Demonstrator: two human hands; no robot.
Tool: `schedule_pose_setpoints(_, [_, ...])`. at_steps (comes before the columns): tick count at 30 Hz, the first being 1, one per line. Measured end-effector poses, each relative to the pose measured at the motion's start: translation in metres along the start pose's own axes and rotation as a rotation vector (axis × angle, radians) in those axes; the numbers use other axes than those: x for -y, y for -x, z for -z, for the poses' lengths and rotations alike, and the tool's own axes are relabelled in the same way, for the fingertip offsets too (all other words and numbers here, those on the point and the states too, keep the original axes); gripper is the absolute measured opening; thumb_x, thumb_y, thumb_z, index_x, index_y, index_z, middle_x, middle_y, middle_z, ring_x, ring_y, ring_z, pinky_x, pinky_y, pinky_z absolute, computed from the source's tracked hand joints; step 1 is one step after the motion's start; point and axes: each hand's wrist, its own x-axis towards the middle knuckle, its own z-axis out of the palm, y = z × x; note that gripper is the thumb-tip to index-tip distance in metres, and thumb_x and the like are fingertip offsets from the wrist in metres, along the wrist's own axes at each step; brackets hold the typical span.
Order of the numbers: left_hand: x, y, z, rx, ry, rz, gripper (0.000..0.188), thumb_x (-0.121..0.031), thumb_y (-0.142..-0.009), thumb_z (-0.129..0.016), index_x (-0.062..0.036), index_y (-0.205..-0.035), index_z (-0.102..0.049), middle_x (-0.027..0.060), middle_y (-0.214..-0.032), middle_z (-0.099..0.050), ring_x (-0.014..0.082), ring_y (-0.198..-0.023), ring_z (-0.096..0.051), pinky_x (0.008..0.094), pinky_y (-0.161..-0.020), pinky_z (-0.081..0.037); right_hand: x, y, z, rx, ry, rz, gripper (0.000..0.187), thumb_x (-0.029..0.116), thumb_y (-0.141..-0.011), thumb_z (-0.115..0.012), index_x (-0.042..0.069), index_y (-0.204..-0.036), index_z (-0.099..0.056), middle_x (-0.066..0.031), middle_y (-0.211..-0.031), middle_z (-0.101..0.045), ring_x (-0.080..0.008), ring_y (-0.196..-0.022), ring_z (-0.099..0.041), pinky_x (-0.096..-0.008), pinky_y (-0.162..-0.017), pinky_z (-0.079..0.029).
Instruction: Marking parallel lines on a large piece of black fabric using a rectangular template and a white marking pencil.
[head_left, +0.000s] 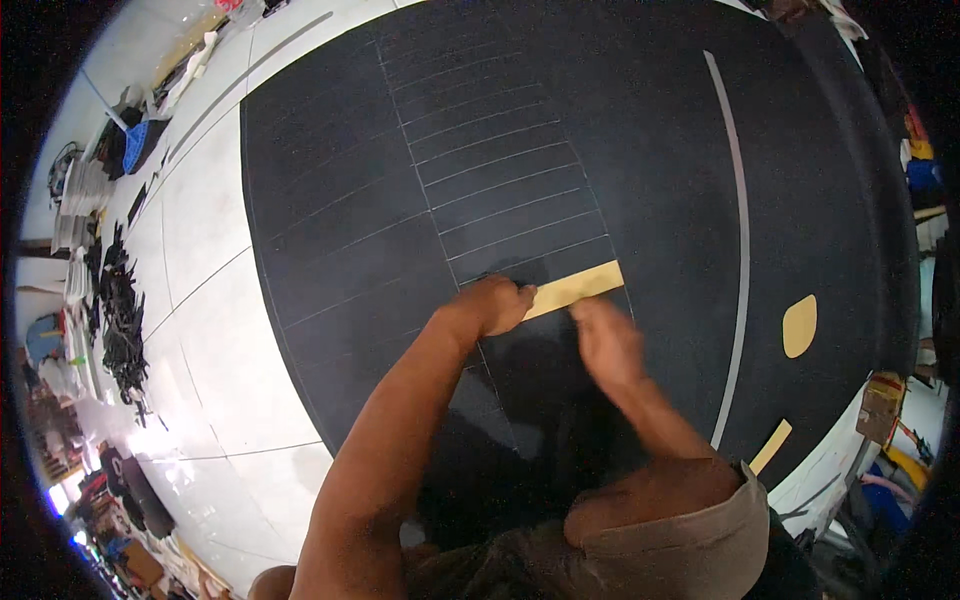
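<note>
A pale yellow card strip [590, 283] lies slantwise on a large black sheet [660, 180] marked with thin white lines. My left hand [490, 305] presses down on the strip's left end, fingers bent and thumb against it. At the strip's lower edge, near its right part, is my right hand [610, 342], slightly blurred. Its fingers are drawn together at the tip; whatever they may hold is too small and blurred to make out. Beyond the strip, several roughly parallel white lines run between two long lines on the sheet.
A long grey straight bar [742, 220] lies on the sheet to the right. Farther right are a rounded yellow card piece [799, 326] and another yellow strip [771, 446]. Black scraps [122, 310] and a blue dustpan [136, 147] are on the white tiled floor [205, 300] at left.
</note>
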Motion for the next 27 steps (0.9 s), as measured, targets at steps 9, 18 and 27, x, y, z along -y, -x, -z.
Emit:
schedule_pose_setpoints(9, [0.046,-0.007,-0.022,-0.061,-0.284,-0.242,0.044,-0.040,-0.102,-0.042,-0.0081,-0.119,-0.066,0.0208,-0.115,-0.065,0.0398,-0.110,-0.060,0.0465,-0.093,-0.052,0.052,0.004,-0.052,0.111,-0.431,0.187,0.013,0.010,-0.093,-0.063,-0.001,-0.099,-0.067,-0.0141,-0.095,-0.071,-0.0317,-0.085,-0.069,-0.0374,-0.074,-0.055])
schedule_pose_setpoints(18, [-0.013,0.066,-0.083,-0.458,-0.106,0.004,0.053,-0.029,-0.095,-0.055,-0.0020,-0.139,-0.046,0.0176,-0.116,-0.052,0.0388,-0.110,-0.055,0.0510,-0.091,-0.050,0.005,0.028,0.015,0.189,-0.545,-0.533,0.027,0.012,-0.097,-0.049,0.001,-0.117,-0.064,-0.0202,-0.107,-0.064,-0.0335,-0.102,-0.064,-0.0412,-0.089,-0.051])
schedule_pose_setpoints(27, [-0.037,0.057,-0.159,-0.471,0.616,-0.102,0.049,-0.012,-0.088,-0.056,0.0038,-0.134,-0.048,0.0285,-0.104,-0.060,0.0459,-0.104,-0.059,0.0505,-0.092,-0.047,0.005,0.017,-0.024,0.161,0.023,-0.051,0.042,0.030,-0.090,-0.068,0.011,-0.127,-0.063,-0.0129,-0.108,-0.054,-0.0321,-0.101,-0.056,-0.0425,-0.086,-0.049])
